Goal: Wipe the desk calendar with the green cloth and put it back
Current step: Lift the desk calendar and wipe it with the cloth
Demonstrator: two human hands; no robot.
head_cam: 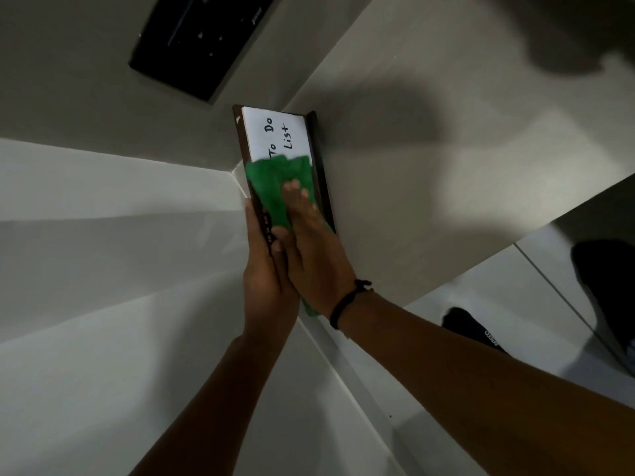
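Above the pale table (412, 97), you hold the desk calendar (275, 132) in the air, its white "To Do List" face turned toward you. Your left hand (266, 269) wraps the near left edge of its dark frame, thumb on the front and fingers behind. Your right hand (309, 249) lies flat and spread, pressing the green cloth (275, 183) against the lower half of the face.

The upper half, where the writing sits, shows bare, so it likely has yet to be wiped. Push the cloth up toward the far end in one long pass, keeping your palm flat so the pressure stays even. Let the left hand brace against that push, or the calendar may tip back. Go gently over the handwritten letters, since it is unclear whether the ink would smear. Run the cloth along the raised dark side rails as well, where dust tends to gather. A black device (202, 39) rests on the table further back, well apart from your work.
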